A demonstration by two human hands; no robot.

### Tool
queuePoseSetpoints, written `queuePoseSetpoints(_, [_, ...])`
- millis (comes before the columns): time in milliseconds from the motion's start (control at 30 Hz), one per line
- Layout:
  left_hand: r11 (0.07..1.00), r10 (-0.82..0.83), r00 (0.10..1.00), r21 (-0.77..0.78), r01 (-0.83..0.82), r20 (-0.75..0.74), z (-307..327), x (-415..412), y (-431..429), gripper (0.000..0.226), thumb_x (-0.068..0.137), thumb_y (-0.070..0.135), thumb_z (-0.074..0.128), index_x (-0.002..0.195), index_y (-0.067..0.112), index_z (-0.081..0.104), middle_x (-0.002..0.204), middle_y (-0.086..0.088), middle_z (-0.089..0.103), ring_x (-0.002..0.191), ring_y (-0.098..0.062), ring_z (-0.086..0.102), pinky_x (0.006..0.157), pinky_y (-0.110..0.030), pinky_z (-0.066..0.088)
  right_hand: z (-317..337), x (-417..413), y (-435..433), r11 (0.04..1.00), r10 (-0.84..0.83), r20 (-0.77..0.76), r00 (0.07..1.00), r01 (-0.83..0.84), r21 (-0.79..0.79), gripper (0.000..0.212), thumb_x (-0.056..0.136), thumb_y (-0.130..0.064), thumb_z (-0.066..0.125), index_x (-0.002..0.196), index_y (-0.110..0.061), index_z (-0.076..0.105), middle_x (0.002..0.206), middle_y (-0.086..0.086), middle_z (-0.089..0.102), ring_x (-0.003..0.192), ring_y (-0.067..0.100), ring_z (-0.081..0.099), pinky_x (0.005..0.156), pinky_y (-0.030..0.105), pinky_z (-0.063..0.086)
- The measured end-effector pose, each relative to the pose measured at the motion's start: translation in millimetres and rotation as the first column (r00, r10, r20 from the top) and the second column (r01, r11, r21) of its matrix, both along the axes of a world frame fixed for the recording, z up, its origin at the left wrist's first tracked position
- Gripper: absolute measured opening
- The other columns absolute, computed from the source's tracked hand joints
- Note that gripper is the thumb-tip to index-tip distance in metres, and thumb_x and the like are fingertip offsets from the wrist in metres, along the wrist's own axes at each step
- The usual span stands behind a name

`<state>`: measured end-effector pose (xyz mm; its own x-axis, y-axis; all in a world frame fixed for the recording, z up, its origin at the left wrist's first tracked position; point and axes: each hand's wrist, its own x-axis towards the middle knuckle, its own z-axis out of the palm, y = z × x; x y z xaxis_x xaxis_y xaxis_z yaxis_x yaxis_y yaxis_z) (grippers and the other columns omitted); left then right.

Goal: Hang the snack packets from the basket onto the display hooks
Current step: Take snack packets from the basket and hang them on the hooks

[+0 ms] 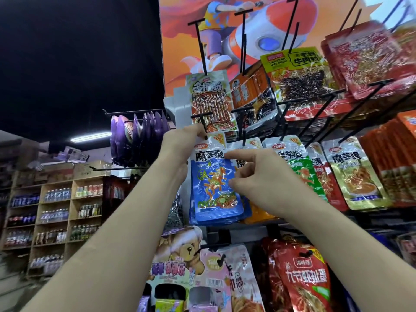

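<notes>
A blue snack packet (213,188) hangs at the front of a stack on a black display hook (202,119) in the middle row. My left hand (180,145) pinches the packet's white top edge right at the hook's tip. My right hand (258,176) hovers just right of the packet with its fingers loosely spread and the index finger pointing at the packet's upper part; it holds nothing. The basket is out of view.
Neighbouring hooks carry green (299,163), gold (353,174) and red packets (369,59). Empty black hooks (244,37) jut out above. Lower rows hold a bear-print pack (180,255) and red packets (301,278). Drink shelves (56,212) stand far left.
</notes>
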<state>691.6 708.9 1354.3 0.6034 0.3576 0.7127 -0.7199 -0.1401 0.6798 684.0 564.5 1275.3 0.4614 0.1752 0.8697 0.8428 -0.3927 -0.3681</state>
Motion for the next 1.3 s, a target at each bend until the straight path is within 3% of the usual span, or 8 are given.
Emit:
queuePoseSetpoints(133, [0.993, -0.113, 0.992, -0.024, 0.114, 0.054, -16.8, 23.0, 1.3, 0.010, 0.087, 0.007, 0.065, 0.077, 0.007, 0.066, 0.070, -0.011, 0.065, 0.055, -0.021, 0.060, 0.054, -0.030, 0.050, -3.8, 3.5, 8.1, 0.996, -0.080, 0.006, 0.997, 0.080, -0.047, 0.065, 0.086, -0.008, 0.063, 0.145, -0.022, 0.040, 0.075, -0.004, 0.061, 0.063, 0.010, 0.054, 0.057, 0.023, 0.044])
queuePoseSetpoints(333, [0.976, 0.070, 0.978, 0.191, -0.108, 0.199, -33.7, 21.5, 15.6, 0.040, 0.095, 0.044, 0.054, 0.125, 0.017, 0.056, 0.107, 0.008, 0.063, 0.102, -0.010, 0.058, 0.085, -0.028, 0.045, -12.1, 1.0, 16.5, 0.975, -0.217, 0.008, 0.976, 0.217, -0.043, 0.053, 0.093, -0.044, 0.055, 0.140, -0.026, 0.038, 0.125, 0.000, 0.044, 0.117, 0.020, 0.047, 0.093, 0.027, 0.035])
queuePoseSetpoints(467, [0.941, -0.153, 0.986, 0.315, 0.125, 0.067, -78.2, 21.0, 17.0, 0.072, 0.070, 0.058, 0.071, 0.133, 0.034, 0.047, 0.125, 0.005, 0.065, 0.115, -0.019, 0.062, 0.102, -0.049, 0.045, -18.3, -0.6, 32.2, 0.997, 0.048, -0.097, 0.994, -0.042, 0.060, 0.039, 0.090, -0.029, 0.054, 0.124, -0.018, 0.038, 0.111, -0.004, 0.043, 0.092, 0.015, 0.042, 0.071, 0.026, 0.038])
queuePoseSetpoints(600, [0.927, -0.253, 0.962, 0.313, 0.208, 0.107, -96.4, 28.3, 19.6, 0.075, 0.088, 0.035, 0.068, 0.149, 0.039, 0.025, 0.131, 0.008, 0.062, 0.115, -0.014, 0.063, 0.104, -0.045, 0.046, -22.6, -1.7, 39.2, 0.991, 0.110, -0.145, 0.983, -0.097, 0.094, 0.037, 0.090, -0.014, 0.054, 0.120, -0.025, 0.035, 0.089, -0.007, 0.050, 0.074, 0.010, 0.055, 0.059, 0.020, 0.046])
queuePoseSetpoints(833, [0.914, -0.274, 0.955, 0.339, 0.222, 0.115, -87.0, 30.0, 25.4, 0.067, 0.092, 0.039, 0.060, 0.141, 0.060, 0.020, 0.128, 0.017, 0.059, 0.111, -0.009, 0.064, 0.096, -0.039, 0.051, 11.2, 8.1, 46.2, 0.976, 0.026, -0.053, 0.998, -0.014, 0.218, 0.027, 0.079, -0.022, 0.059, 0.103, -0.012, 0.053, 0.099, 0.003, 0.061, 0.082, 0.023, 0.057, 0.073, 0.042, 0.050])
queuePoseSetpoints(1033, [0.893, -0.153, 0.972, 0.446, 0.058, 0.181, -82.9, 28.2, 18.2, 0.074, 0.098, 0.039, 0.047, 0.149, 0.047, -0.006, 0.121, 0.035, 0.034, 0.084, 0.027, 0.047, 0.082, -0.008, 0.043, 13.6, 12.8, 52.7, 0.954, 0.154, 0.030, 0.988, -0.157, 0.254, 0.067, 0.093, 0.000, 0.045, 0.153, -0.020, 0.023, 0.153, -0.009, 0.033, 0.135, 0.005, 0.035, 0.098, 0.015, 0.028])
queuePoseSetpoints(1200, [0.881, -0.188, 0.960, 0.468, 0.072, 0.206, -81.7, 28.5, 21.5, 0.075, 0.097, 0.029, 0.052, 0.138, 0.064, 0.000, 0.143, 0.002, 0.049, 0.092, 0.005, 0.065, 0.080, -0.017, 0.054, 6.0, 24.0, 54.1, 0.956, 0.161, 0.026, 0.987, -0.162, 0.243, 0.064, 0.101, -0.016, 0.044, 0.155, -0.023, 0.010, 0.160, -0.012, 0.016, 0.140, -0.003, 0.020, 0.106, 0.011, 0.016])
queuePoseSetpoints(1300, [0.880, -0.255, 0.953, 0.446, 0.160, 0.162, -77.7, 28.3, 23.4, 0.072, 0.100, 0.022, 0.048, 0.143, 0.060, 0.005, 0.142, 0.014, 0.045, 0.090, 0.006, 0.066, 0.069, -0.013, 0.053, 3.6, 24.2, 60.0, 0.958, 0.152, 0.059, 0.987, -0.161, 0.239, 0.067, 0.102, -0.022, 0.044, 0.156, -0.023, 0.003, 0.162, -0.012, 0.006, 0.144, -0.002, 0.005, 0.107, 0.011, 0.008])
